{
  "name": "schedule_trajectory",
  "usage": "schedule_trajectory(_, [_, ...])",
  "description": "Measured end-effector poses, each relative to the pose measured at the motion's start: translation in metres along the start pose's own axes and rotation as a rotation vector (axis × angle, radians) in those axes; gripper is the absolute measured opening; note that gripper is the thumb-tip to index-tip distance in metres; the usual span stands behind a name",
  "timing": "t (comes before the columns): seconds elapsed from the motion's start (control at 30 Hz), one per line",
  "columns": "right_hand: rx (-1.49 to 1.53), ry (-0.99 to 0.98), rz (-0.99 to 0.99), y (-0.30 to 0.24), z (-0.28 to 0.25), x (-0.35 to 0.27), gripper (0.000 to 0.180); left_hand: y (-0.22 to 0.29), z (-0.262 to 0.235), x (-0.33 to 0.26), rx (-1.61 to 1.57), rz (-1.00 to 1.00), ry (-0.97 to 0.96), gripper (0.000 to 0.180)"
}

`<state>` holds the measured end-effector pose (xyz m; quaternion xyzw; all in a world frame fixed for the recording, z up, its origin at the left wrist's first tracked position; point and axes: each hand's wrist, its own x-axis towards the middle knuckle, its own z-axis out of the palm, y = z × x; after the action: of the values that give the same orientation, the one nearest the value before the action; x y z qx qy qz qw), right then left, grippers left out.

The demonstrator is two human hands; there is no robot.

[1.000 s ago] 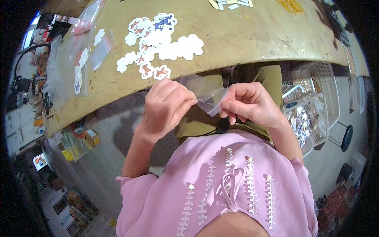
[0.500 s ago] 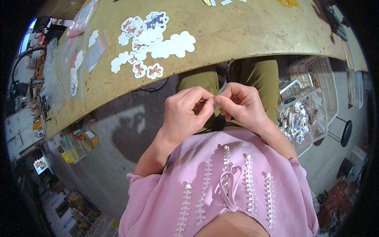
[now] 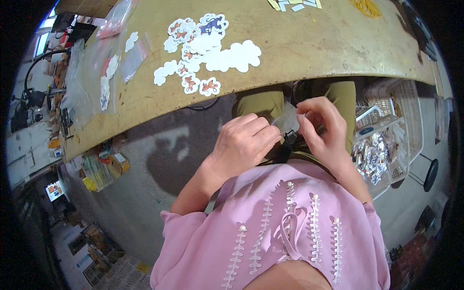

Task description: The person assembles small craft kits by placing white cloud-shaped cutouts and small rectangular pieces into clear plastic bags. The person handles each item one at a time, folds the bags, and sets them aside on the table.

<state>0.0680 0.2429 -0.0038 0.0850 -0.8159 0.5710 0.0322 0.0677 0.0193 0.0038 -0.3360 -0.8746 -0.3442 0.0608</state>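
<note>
A small clear plastic bag is between my hands, above my lap. My left hand is closed on its near left side, with the back of the hand upward and the fingertips partly hidden. At the bag's right edge, the thumb and forefinger of my right hand pinch it, the other fingers curled. Beyond my hands, on the table, lies a loose pile of cloud-shaped paper cutouts. Some are plain white; others carry brown animal figures, and one carries a dark blue figure.
Clear plastic bags lie at the table's left, one with cutouts in it. Paper strips and yellow rubber bands sit at the far side. To my right stands a white plastic basket of small packed pieces. A cardboard box is at lower left.
My hands have drawn apart from a fingertip-to-fingertip pinch, and more of the bag shows between them. My left hand has turned its back upward. The whole view has shifted slightly.
</note>
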Motion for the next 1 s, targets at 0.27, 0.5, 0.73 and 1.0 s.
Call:
schedule_trajectory(0.27, [-0.384, -0.468, -0.44, -0.008, -0.028, 0.007, 0.031, -0.013, -0.031, 0.007, -0.012, 0.026, 0.002, 0.018])
schedule_trajectory(0.5, [-0.369, -0.371, -0.394, 0.005, -0.025, -0.005, 0.024, -0.063, -0.044, 0.022, 0.611, -0.26, 0.14, 0.056])
schedule_trajectory(0.73, [-0.362, -0.333, -0.413, 0.012, -0.022, -0.004, 0.034, -0.053, -0.03, 0.033, 0.423, -0.208, 0.198, 0.059])
schedule_trajectory(1.0, [-0.356, -0.289, -0.401, 0.019, -0.025, -0.007, 0.03, -0.069, -0.07, -0.005, 0.387, -0.368, 0.188, 0.051])
